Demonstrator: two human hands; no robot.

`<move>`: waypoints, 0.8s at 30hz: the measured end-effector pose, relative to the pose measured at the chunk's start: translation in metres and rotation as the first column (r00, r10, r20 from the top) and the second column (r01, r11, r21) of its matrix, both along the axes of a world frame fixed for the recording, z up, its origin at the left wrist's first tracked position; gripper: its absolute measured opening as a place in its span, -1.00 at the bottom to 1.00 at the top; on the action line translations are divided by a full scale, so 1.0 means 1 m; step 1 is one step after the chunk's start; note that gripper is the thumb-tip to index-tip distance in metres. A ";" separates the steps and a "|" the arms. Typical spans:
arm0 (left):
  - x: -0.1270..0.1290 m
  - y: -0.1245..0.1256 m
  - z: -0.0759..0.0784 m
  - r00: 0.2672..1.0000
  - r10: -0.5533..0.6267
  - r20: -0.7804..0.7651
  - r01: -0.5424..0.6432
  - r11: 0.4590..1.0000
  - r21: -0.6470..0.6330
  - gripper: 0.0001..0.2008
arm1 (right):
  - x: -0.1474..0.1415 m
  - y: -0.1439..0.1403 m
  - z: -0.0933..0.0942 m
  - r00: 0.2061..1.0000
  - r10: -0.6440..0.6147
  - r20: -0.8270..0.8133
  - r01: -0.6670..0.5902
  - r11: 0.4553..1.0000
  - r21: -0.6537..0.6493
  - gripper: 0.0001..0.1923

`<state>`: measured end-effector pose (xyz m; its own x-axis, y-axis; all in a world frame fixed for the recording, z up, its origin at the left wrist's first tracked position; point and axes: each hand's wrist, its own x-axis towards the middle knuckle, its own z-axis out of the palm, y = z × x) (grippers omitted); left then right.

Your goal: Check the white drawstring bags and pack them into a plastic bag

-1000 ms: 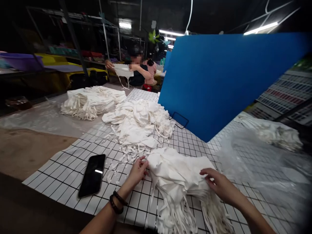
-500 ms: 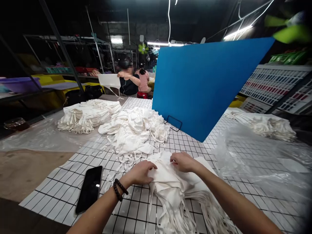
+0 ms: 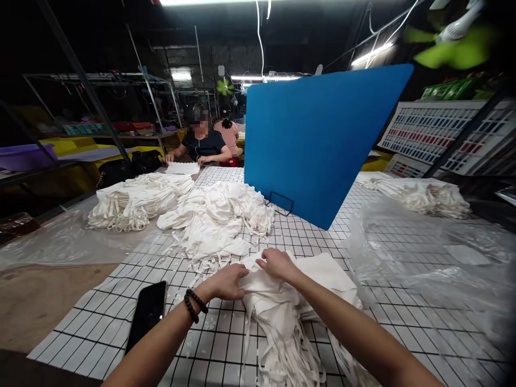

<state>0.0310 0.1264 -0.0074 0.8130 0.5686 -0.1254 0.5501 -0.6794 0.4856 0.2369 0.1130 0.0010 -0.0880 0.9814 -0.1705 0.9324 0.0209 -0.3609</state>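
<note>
Directly before me lies a pile of white cloth pieces with thin straps (image 3: 274,312), the straps hanging towards me. My left hand (image 3: 228,282), with a dark beaded bracelet on the wrist, has its thumb and fingers closed on the left edge of the top cloth piece. My right hand (image 3: 278,264) pinches the same piece near its far edge; the fingertips are partly hidden. A second stack of white cloth (image 3: 328,277) lies just to the right, partly behind my right forearm. Beyond my hands is a loose white heap (image 3: 221,215) of similar pieces.
A black phone (image 3: 147,312) lies on the gridded cover (image 3: 97,322). A large blue board (image 3: 310,145) stands in a wire holder (image 3: 281,203). Folded stacks lie left (image 3: 137,201) and right (image 3: 423,193). Clear plastic (image 3: 403,258) covers the right side. A co-worker (image 3: 203,145) sits opposite.
My right hand has moved left, closer to my left hand, along the top cloth's far edge. The co-worker has lowered a white piece to the table. The view has shifted slightly right.
</note>
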 end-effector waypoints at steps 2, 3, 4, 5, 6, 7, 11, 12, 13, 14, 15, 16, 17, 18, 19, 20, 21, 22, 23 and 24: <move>-0.001 -0.004 0.001 1.000 0.012 0.002 -0.012 1.000 0.001 -0.90 | -0.013 0.014 -0.006 0.999 -0.036 0.004 0.036 0.999 -0.037 -0.83; -0.001 -0.006 0.000 0.999 0.031 0.009 -0.031 1.000 -0.002 -0.95 | -0.014 0.019 -0.006 0.999 -0.047 -0.006 0.047 0.998 -0.043 -0.87; -0.002 -0.007 -0.001 0.998 0.055 0.020 -0.055 0.998 -0.006 -0.99 | -0.012 0.022 -0.003 0.998 -0.054 -0.023 0.053 0.998 -0.033 -0.87; -0.004 -0.008 -0.002 0.996 0.083 0.034 -0.082 0.997 -0.012 -0.97 | -0.007 0.022 0.002 0.997 -0.057 -0.047 0.057 0.998 -0.008 -0.84; -0.005 -0.008 -0.003 0.993 0.112 0.044 -0.112 0.994 -0.022 -0.93 | 0.001 0.019 0.011 0.996 -0.055 -0.076 0.057 0.998 0.027 -0.81; -0.007 -0.008 -0.005 0.989 0.141 0.050 -0.140 0.990 -0.032 -0.88 | 0.011 0.012 0.021 0.993 -0.046 -0.106 0.053 0.997 0.064 -0.79; -0.007 0.001 -0.012 0.954 0.292 0.076 -0.288 0.956 -0.055 -0.60 | 0.062 -0.051 0.076 0.926 0.133 -0.354 -0.106 0.990 0.095 -0.73; -0.005 0.004 -0.014 0.935 0.344 0.084 -0.341 0.939 -0.053 -0.56 | 0.076 -0.073 0.089 0.898 0.170 -0.405 -0.159 0.985 0.063 -0.74; -0.003 0.008 -0.016 0.913 0.398 0.089 -0.394 0.918 -0.050 -0.55 | 0.088 -0.094 0.100 0.893 0.193 -0.407 -0.213 0.977 -0.002 -0.77; 0.001 0.012 -0.018 0.890 0.447 0.092 -0.444 0.895 -0.047 -0.58 | 0.098 -0.112 0.108 0.891 0.207 -0.403 -0.267 0.959 -0.099 -0.80; 0.005 0.015 -0.021 0.869 0.486 0.091 -0.484 0.874 -0.045 -0.60 | 0.106 -0.128 0.112 0.895 0.205 -0.396 -0.309 0.925 -0.220 -0.83; 0.009 0.019 -0.023 0.854 0.512 0.089 -0.510 0.859 -0.046 -0.59 | 0.112 -0.138 0.113 0.907 0.197 -0.373 -0.324 0.892 -0.317 -0.84; 0.014 0.022 -0.025 0.846 0.526 0.086 -0.523 0.851 -0.050 -0.54 | 0.114 -0.143 0.109 0.921 0.191 -0.341 -0.319 0.871 -0.374 -0.84; 0.019 0.025 -0.027 0.846 0.527 0.081 -0.524 0.850 -0.056 -0.50 | 0.114 -0.142 0.102 0.935 0.186 -0.302 -0.297 0.876 -0.380 -0.83; 0.024 0.028 -0.029 0.851 0.520 0.075 -0.516 0.854 -0.066 -0.50 | 0.111 -0.135 0.092 0.950 0.177 -0.258 -0.260 0.905 -0.335 -0.82; 0.029 0.030 -0.030 0.858 0.509 0.068 -0.503 0.860 -0.080 -0.55 | 0.107 -0.123 0.079 0.963 0.171 -0.209 -0.221 0.945 -0.241 -0.79; 0.034 0.032 -0.031 0.866 0.496 0.062 -0.490 0.866 -0.096 -0.63 | 0.101 -0.108 0.066 0.973 0.150 -0.176 -0.174 0.976 -0.134 -0.76; 0.037 0.034 -0.031 0.871 0.487 0.057 -0.480 0.870 -0.111 -0.73 | 0.094 -0.090 0.052 0.983 0.110 -0.146 -0.118 0.992 -0.042 -0.73; 0.039 0.035 -0.031 0.874 0.482 0.056 -0.473 0.872 -0.125 -0.81 | 0.086 -0.071 0.039 0.989 0.093 -0.113 -0.090 0.995 0.033 -0.68; 0.040 0.036 -0.030 0.873 0.484 0.058 -0.473 0.871 -0.134 -0.86 | 0.079 -0.053 0.028 0.992 0.108 -0.071 -0.104 0.993 0.056 -0.58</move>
<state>0.0714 0.1628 -0.0372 0.4553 0.8771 -0.1530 0.7460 -0.2820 0.6033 0.3161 0.0604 0.0287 -0.2024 0.9733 -0.1081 0.8945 0.1388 -0.4249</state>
